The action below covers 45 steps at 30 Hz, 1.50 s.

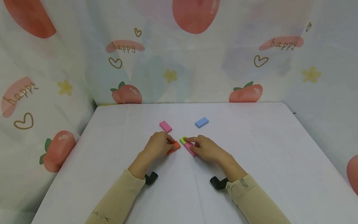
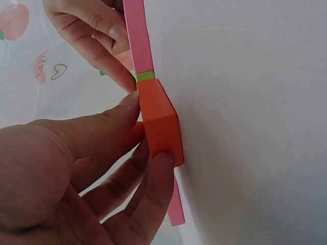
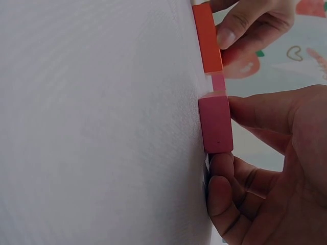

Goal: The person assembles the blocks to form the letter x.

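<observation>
Lining up small blocks at table centre, by the look of it. Left hand (image 1: 158, 146) pinches the orange block (image 1: 175, 147) between thumb and fingers, block flat on the white table (image 1: 265, 149). Right hand (image 1: 205, 148) holds the dark pink block (image 1: 189, 148), thumb on one long side, fingers curled on the other; index finger reaches forward to the yellow-green block (image 1: 183, 140), which sits between the two held blocks.

Judgement: mid-alignment step, blocks being brought end to end or side by side. Next move calls for a small slide, faces kept square and flat on the cloth so nothing tips.

Whether orange and green actually touch is hard to call; the left wrist view suggests contact, the head view is too small.

Loose pieces: a lighter pink block (image 1: 165, 126) just beyond the left hand, a blue block (image 1: 201, 122) beyond the right, well apart from each other.

Blocks: matte, rectangular, domino-shaped, crisp edges, solid colour, look like foam or painted wood. Table cover smooth, faint weave. Backdrop is a peach-print curtain (image 1: 179, 53).
</observation>
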Tool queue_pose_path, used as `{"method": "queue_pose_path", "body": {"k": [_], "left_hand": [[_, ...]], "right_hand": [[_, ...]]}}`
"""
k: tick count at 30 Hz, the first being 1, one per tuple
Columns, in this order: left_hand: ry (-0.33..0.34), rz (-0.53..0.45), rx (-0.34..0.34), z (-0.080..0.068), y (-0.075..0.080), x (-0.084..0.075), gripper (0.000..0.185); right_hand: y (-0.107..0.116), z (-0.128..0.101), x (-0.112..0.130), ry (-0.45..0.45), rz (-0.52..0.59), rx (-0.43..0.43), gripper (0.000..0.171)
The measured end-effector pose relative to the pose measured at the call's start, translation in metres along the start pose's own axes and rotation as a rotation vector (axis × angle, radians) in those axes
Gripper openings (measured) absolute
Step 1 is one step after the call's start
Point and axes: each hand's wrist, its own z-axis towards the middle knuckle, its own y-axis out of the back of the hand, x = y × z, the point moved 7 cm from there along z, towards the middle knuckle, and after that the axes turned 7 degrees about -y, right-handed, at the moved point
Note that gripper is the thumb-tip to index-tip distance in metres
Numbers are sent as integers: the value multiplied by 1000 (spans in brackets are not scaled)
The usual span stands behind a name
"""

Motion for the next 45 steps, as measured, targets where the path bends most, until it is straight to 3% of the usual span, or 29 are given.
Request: {"method": "queue_pose_path", "body": {"k": [27, 45], "left_hand": [[-18, 18, 15, 5, -3, -10, 21], [-7, -3, 9, 9, -7, -4, 21]], "right_hand": [[1, -1, 2, 3, -13, -1, 44], [0, 1, 2, 3, -37, -8, 43]]}}
